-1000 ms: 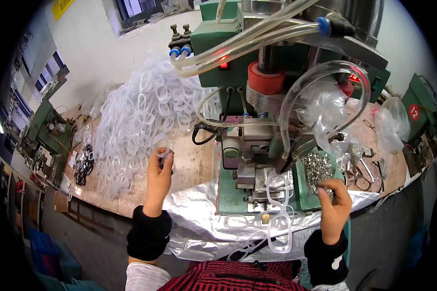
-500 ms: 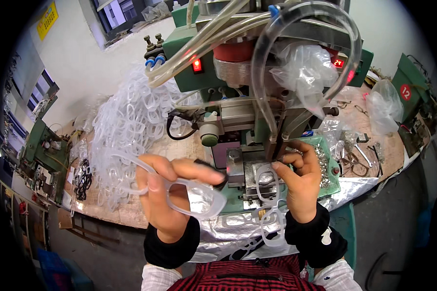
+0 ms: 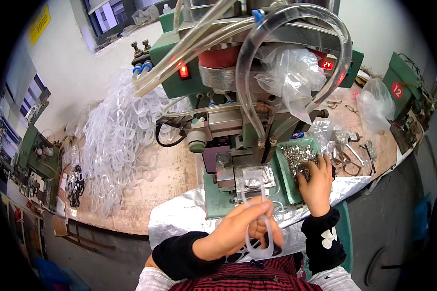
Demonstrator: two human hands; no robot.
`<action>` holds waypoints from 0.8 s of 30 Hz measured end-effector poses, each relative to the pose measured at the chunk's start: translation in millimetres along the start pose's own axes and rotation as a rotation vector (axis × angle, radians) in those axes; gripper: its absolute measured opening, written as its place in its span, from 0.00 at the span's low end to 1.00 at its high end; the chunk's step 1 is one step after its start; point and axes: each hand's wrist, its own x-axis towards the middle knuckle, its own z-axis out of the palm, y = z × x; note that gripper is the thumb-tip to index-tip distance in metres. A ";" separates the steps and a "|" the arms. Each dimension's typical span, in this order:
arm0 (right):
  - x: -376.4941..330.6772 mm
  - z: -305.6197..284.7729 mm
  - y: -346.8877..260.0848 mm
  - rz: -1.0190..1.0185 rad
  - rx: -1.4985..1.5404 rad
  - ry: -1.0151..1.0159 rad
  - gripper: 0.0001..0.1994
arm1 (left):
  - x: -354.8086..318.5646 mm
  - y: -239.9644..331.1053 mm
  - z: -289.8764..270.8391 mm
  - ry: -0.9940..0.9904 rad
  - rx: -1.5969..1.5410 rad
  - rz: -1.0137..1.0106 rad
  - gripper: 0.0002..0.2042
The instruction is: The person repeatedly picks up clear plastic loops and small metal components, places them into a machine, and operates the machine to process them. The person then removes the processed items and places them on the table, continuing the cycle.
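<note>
My left hand (image 3: pixel 239 229) pinches a clear plastic frame piece (image 3: pixel 260 233), holding it upright just in front of the machine's metal fixture (image 3: pixel 252 178). My right hand (image 3: pixel 317 183) reaches into the green tray (image 3: pixel 282 183) of small shiny metal parts (image 3: pixel 297 156), fingers bent down on the pile; whether it holds one I cannot tell. Both wrists wear black cuffs. The green press machine (image 3: pixel 238 77) with clear hoses stands right behind the fixture.
A big heap of clear plastic frames (image 3: pixel 115 145) lies on the wooden bench at left. Black rings (image 3: pixel 74 185) sit near the left edge. Silver foil (image 3: pixel 179 218) covers the bench front. Plastic bags (image 3: pixel 376 104), tools and another green machine (image 3: pixel 405 80) stand at right.
My left hand brought a clear frame piece from the pile at left to the fixture in front of me. My right hand went from the fixture back into the tray of metal parts.
</note>
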 end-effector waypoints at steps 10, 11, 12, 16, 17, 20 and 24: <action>14.8 20.0 14.8 0.074 0.205 0.106 0.05 | 13.9 -12.8 0.0 0.068 -0.140 -0.025 0.11; 11.8 22.8 15.6 0.065 0.246 0.103 0.06 | 14.2 -14.1 -0.8 0.067 -0.148 -0.022 0.11; 11.5 24.7 18.9 0.019 0.256 0.126 0.06 | 14.4 -13.6 0.0 0.069 -0.164 -0.023 0.11; 11.7 21.6 24.0 0.039 0.339 0.131 0.05 | 17.3 -15.4 -1.4 0.014 -0.103 -0.018 0.15; 11.8 21.0 24.6 0.069 0.342 0.129 0.05 | 14.6 -15.6 -5.4 -0.019 -0.114 -0.027 0.16; 4.7 23.6 26.1 0.160 0.476 0.105 0.06 | -6.7 -29.8 -34.6 -0.089 -0.033 -0.066 0.21; -14.7 11.2 20.2 0.329 0.684 0.087 0.06 | -69.6 -18.5 -72.9 0.857 1.051 0.660 0.06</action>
